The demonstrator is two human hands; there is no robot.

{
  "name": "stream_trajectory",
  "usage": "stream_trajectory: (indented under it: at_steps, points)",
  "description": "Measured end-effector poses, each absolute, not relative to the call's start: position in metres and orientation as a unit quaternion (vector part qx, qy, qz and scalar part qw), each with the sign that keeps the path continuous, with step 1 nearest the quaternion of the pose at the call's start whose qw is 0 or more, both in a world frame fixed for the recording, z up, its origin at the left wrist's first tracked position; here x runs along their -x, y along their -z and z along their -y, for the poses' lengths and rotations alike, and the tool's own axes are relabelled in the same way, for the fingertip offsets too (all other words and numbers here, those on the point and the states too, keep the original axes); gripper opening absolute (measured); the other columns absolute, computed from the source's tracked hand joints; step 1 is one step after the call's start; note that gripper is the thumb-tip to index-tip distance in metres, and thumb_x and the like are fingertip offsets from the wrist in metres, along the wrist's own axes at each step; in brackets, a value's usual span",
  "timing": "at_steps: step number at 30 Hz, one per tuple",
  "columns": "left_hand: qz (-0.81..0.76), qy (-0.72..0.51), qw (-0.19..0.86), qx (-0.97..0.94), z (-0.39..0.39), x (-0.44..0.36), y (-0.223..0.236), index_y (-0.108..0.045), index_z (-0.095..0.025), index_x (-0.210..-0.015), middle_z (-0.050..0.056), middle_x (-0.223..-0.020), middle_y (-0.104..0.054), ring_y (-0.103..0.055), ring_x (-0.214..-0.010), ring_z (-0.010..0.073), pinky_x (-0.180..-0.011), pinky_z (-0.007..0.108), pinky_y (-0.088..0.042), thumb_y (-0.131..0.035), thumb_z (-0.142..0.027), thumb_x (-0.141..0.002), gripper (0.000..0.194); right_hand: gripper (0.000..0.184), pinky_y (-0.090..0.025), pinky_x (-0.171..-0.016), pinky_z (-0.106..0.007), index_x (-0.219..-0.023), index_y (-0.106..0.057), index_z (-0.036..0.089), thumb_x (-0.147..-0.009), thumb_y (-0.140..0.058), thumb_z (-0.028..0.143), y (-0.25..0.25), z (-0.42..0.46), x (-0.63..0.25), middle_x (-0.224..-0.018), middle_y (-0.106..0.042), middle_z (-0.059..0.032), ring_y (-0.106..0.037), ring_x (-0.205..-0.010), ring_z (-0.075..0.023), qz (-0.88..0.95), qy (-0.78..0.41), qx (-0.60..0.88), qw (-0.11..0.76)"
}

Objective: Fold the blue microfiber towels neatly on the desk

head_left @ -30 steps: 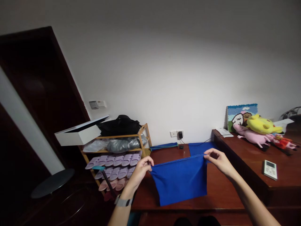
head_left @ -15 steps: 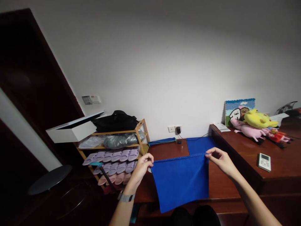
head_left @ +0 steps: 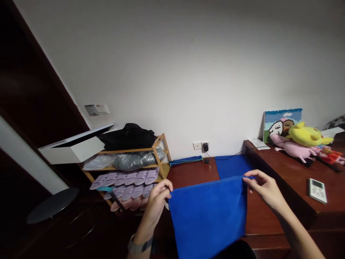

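Observation:
A blue cloth (head_left: 207,214) with a stitched top edge hangs spread between my two hands, its lower part running out of view at the bottom. My left hand (head_left: 159,198) pinches its upper left corner. At the upper right corner, my right hand (head_left: 262,185) grips the edge between thumb and fingers. Beyond it, another piece of blue cloth (head_left: 231,165) lies flat on the reddish-brown wooden table (head_left: 188,175). A folded blue cloth (head_left: 185,160) with a green edge rests along the wall.
On the left, a wooden rack (head_left: 161,154) holds lilac and pink slippers (head_left: 134,178), a black bag (head_left: 129,136) and a white box (head_left: 72,149). Plush toys (head_left: 296,147), a picture (head_left: 283,122) and a white calculator-like device (head_left: 317,190) sit on the raised right surface. A plugged adapter (head_left: 206,146) trails a cord.
The held cloth has come closer and lower, looking larger and stretched flatter, with its bottom edge now out of view. Both hands have kept their pinch and moved slightly apart. The camera view has shifted.

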State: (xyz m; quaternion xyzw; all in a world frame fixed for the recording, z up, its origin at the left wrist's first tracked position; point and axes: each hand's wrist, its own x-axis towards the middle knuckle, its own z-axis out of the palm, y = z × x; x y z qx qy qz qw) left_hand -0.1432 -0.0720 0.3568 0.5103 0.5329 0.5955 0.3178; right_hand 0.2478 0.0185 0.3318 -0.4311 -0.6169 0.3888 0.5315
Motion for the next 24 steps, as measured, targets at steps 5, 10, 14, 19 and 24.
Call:
stream_trajectory:
  at_steps: [5, 10, 14, 19, 24]
  points:
    - [-0.613, -0.567, 0.292, -0.467, -0.017, 0.186, -0.274, -0.056, -0.023, -0.069, -0.007, -0.060, -0.045, -0.041, -0.054, 0.0112, -0.051, 0.021, -0.031, -0.052, -0.026, -0.057, 0.013, 0.039, -0.059, -0.061, -0.031, -0.092, -0.067, 0.021, -0.076, -0.076, 0.056, -0.276, -0.111, -0.189, -0.089, -0.073, -0.0040, -0.072, -0.063, -0.0187, 0.615, -0.430, 0.437, 0.496]
    - [-0.708, -0.494, 0.235, -0.446, -0.082, 0.215, -0.182, -0.054, -0.023, -0.062, -0.006, -0.055, -0.047, -0.052, -0.056, 0.0151, -0.057, 0.025, -0.043, -0.054, -0.020, -0.061, 0.003, 0.014, -0.061, -0.081, -0.033, -0.089, -0.067, 0.020, -0.080, -0.065, 0.029, -0.212, -0.203, -0.103, -0.093, -0.076, -0.0059, -0.076, -0.083, -0.0209, 0.654, -0.377, 0.518, 0.403]
    - [-0.756, -0.429, 0.161, -0.468, -0.095, 0.218, -0.129, -0.067, -0.021, -0.073, 0.007, -0.088, -0.071, -0.068, -0.097, 0.0255, -0.094, 0.041, -0.052, -0.057, -0.013, -0.072, 0.013, 0.029, -0.054, -0.101, -0.036, -0.105, -0.070, 0.018, -0.079, -0.058, 0.018, -0.169, -0.203, -0.064, -0.113, -0.076, -0.0087, -0.071, -0.110, -0.0229, 0.672, -0.348, 0.537, 0.373]
    - [-0.694, -0.353, 0.142, -0.611, -0.102, 0.189, -0.084, -0.077, -0.029, -0.105, 0.004, -0.140, -0.067, -0.055, -0.136, 0.0233, -0.122, 0.040, -0.037, -0.055, -0.019, -0.088, 0.030, 0.044, -0.046, -0.113, -0.045, -0.123, -0.072, 0.019, -0.094, -0.042, 0.030, -0.088, -0.104, -0.073, -0.132, -0.071, -0.0135, -0.064, -0.125, -0.0301, 0.716, -0.258, 0.565, 0.317]
    - [-0.654, -0.147, 0.062, -0.739, -0.110, 0.169, -0.053, -0.055, -0.031, -0.149, 0.004, -0.165, -0.045, -0.035, -0.154, 0.0265, -0.127, 0.051, -0.029, -0.042, -0.037, -0.104, 0.048, 0.069, -0.026, -0.125, -0.062, -0.154, -0.051, 0.021, -0.098, -0.036, 0.059, 0.012, -0.015, -0.094, -0.163, -0.044, -0.0100, -0.034, -0.153, -0.0380, 0.730, -0.121, 0.649, 0.177]
